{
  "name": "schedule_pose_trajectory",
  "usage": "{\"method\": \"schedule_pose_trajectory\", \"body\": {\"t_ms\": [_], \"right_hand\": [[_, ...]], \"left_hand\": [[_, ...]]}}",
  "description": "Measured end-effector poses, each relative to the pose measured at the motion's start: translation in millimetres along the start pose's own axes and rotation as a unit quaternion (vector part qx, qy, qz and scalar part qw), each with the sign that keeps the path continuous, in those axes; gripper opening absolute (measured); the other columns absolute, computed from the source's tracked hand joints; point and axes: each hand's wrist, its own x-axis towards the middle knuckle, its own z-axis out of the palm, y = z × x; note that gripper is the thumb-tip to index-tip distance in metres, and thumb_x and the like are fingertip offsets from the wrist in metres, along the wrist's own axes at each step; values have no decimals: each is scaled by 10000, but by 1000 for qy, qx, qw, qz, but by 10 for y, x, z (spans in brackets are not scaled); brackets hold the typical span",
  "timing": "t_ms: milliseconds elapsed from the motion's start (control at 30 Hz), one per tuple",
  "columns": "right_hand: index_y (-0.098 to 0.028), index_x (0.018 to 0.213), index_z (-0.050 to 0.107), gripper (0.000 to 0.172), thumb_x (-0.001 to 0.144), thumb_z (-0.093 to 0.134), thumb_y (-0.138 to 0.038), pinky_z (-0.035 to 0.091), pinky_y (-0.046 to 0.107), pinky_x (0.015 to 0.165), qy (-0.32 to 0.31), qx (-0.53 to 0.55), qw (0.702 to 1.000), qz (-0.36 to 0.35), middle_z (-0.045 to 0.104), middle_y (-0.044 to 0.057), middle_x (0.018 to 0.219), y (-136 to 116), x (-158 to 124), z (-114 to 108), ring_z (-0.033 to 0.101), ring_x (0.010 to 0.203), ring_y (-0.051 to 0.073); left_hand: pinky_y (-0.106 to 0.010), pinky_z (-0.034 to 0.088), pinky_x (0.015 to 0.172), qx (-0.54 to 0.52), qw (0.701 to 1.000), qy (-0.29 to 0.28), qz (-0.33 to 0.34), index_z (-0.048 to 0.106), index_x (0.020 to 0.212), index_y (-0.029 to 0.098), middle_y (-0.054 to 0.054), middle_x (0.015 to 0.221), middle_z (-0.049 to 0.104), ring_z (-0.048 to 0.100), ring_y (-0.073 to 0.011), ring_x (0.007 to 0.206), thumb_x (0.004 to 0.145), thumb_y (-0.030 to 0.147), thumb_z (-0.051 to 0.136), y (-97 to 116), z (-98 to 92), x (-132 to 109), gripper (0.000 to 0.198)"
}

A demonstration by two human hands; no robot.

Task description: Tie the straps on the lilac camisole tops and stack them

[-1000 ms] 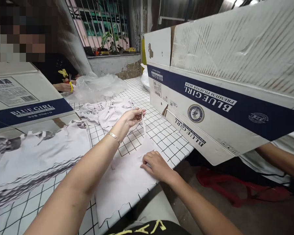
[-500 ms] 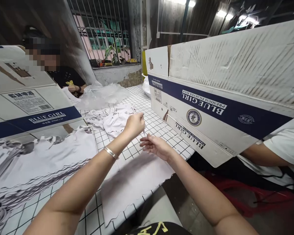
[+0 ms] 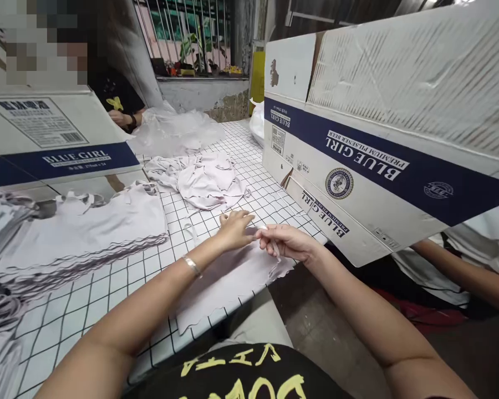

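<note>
A pale white garment piece with a wavy hem lies on the grid-patterned table in front of me. My left hand, with a bracelet on the wrist, rests at the top edge of the piece, fingers curled and pinching a thin white strap. My right hand meets it fingertip to fingertip and pinches the same strap near the table's right edge. A loose loop of strap lies on the table just left of my left hand.
A stack of white garments lies at left, a crumpled heap beyond my hands. Large Blue Girl cartons stand at right and left. One person works at the far left; another's arm shows under the right carton.
Both hands have come down from above the table to the top edge of the garment piece and now touch each other. The strap held up by my left hand has been lowered.
</note>
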Motion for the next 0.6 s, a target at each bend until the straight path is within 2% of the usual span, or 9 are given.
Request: {"method": "schedule_pose_trajectory", "body": {"t_ms": [100, 167, 233, 300, 400, 467, 600], "right_hand": [[-135, 879, 625, 305, 739, 752, -374, 351, 145, 391, 65, -168, 984, 4, 608, -14, 655, 24, -171, 29, 511, 465, 50], [-161, 931, 619, 342, 721, 762, -391, 380, 173, 407, 124, -264, 957, 8, 583, -32, 640, 56, -268, 17, 520, 475, 72], [-172, 948, 625, 358, 723, 752, -419, 437, 215, 465, 154, -313, 937, 18, 607, -17, 659, 88, -319, -27, 562, 527, 108], [-159, 919, 644, 352, 758, 711, -465, 474, 248, 564, 149, -301, 942, 19, 668, 32, 735, 109, -301, -88, 609, 623, 135], [-144, 923, 668, 390, 789, 663, -511, 466, 261, 671, 163, -213, 963, -1, 712, 80, 846, 110, -149, -169, 631, 731, 144], [-135, 920, 675, 404, 770, 683, -510, 435, 250, 640, 168, -170, 971, -20, 712, 82, 848, 98, -8, -196, 605, 692, 124], [-118, 742, 667, 379, 676, 771, -477, 316, 229, 523, 102, -154, 983, -21, 642, 29, 688, 82, 232, -201, 479, 557, 76]], "left_hand": [[-617, 215, 998, 3, 1000, 10, 24, 699, 1017, 274, -63, 1295, 594, 446, -304, 1206, 838, 305, 545, 33, 279, 154, 238], [-615, 191, 996, -7, 999, 38, 21, 728, 892, 280, -36, 1196, 657, 474, -279, 1159, 854, 212, 493, 49, 345, 181, 248], [-607, 186, 990, -22, 998, 59, 15, 735, 884, 287, -32, 1158, 677, 485, -273, 1131, 853, 188, 483, 39, 350, 177, 273], [-597, 184, 986, -35, 997, 66, 17, 738, 904, 295, -32, 1159, 678, 486, -274, 1118, 863, 219, 489, 21, 336, 162, 263], [-586, 176, 987, -51, 996, 72, 9, 739, 906, 302, -30, 1159, 680, 485, -272, 1108, 892, 289, 475, 19, 327, 145, 265], [-580, 175, 986, -59, 995, 77, 0, 740, 895, 301, -26, 1154, 682, 487, -269, 1107, 897, 291, 466, 33, 331, 138, 274], [-562, 193, 975, -82, 993, 82, -10, 749, 875, 297, -22, 1126, 694, 502, -265, 1091, 886, 277, 473, 46, 328, 147, 277]]}}
